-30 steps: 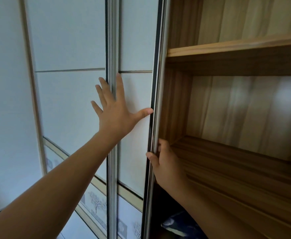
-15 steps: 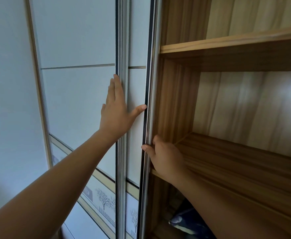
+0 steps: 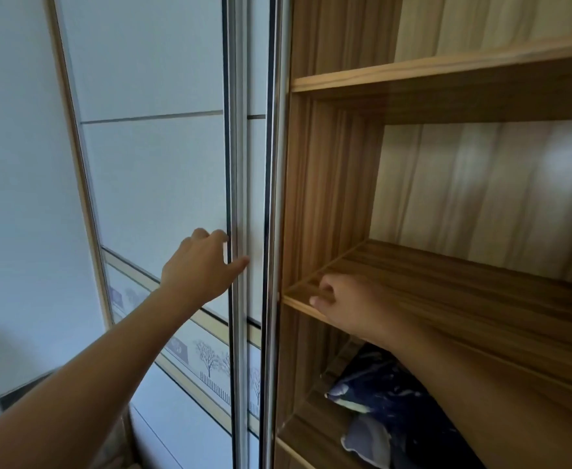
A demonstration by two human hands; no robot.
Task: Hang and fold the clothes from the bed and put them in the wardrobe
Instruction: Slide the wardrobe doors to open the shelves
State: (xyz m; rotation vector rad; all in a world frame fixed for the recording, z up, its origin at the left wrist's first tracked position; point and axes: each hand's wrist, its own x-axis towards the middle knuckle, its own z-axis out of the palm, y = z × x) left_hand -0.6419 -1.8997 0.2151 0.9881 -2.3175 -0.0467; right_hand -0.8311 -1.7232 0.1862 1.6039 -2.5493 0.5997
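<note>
The wardrobe's white sliding door stands to the left, its metal edge strip almost level with the second door's dark edge. My left hand touches that strip with bent fingertips, and its thumb lies across the strip. My right hand rests loosely curled on the front corner of a bare wooden shelf, holding nothing. A dark blue patterned fabric lies on the shelf below, partly hidden by my right forearm.
Another wooden shelf runs above the open compartment. The wardrobe's wooden side panel stands just right of the doors. A band with a tree print crosses the lower doors. A white wall is at the left.
The door has slid left, widening the opening. My left hand dropped lower and its flat fingers bent. My right hand let go of the door edge and came to rest on the shelf.
</note>
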